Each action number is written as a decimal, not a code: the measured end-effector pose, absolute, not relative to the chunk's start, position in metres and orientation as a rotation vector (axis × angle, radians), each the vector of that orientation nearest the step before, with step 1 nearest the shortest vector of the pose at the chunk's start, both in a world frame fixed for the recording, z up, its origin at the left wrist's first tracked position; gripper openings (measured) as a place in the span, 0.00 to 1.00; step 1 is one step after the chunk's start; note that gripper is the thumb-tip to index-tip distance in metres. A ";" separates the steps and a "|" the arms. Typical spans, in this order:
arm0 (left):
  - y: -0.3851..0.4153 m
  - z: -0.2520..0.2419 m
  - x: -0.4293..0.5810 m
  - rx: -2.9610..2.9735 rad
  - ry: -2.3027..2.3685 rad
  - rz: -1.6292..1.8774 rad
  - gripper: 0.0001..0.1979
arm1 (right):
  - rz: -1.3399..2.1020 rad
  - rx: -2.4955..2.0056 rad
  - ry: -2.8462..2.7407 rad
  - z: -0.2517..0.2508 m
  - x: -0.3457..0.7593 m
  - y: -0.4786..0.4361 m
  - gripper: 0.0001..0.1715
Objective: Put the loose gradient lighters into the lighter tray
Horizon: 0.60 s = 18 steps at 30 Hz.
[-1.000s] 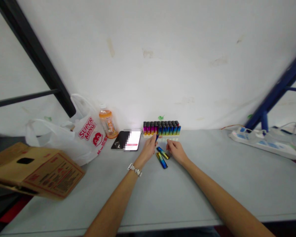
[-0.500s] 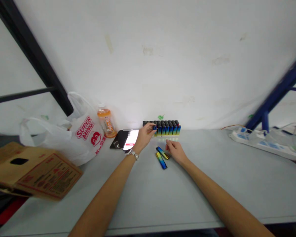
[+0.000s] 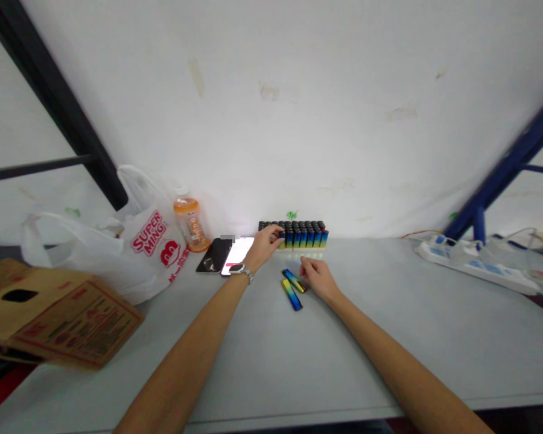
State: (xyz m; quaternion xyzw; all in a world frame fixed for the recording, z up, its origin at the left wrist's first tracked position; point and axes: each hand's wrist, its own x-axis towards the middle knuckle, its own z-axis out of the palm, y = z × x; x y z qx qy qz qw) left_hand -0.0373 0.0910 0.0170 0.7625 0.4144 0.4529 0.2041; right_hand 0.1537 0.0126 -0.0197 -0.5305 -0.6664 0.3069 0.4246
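Rainbow-coloured lighters (image 3: 304, 234) stand upright in a packed row at the back of the grey desk (image 3: 434, 337), against the wall, and the left hand (image 3: 266, 246) rests its fingers on the row's left end; whether they pinch one I cannot tell. Just in front, two loose lighters (image 3: 292, 287) lie flat, the right hand (image 3: 315, 279) beside them, its loosely curled fingers touching the nearer one.

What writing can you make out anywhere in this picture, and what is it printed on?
"SUPER MING": red letters on the white plastic bag, above a red logo.
Cardboard box: red print and a warning panel, too blurred to read.
Orange drink bottle: label too small to read.
Phone: screen blurred out.
Lighters in the tray: no legible text.
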 end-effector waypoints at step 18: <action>0.089 0.024 -0.039 2.169 1.053 1.164 0.15 | 0.760 -1.318 -1.674 -0.017 0.153 0.010 0.33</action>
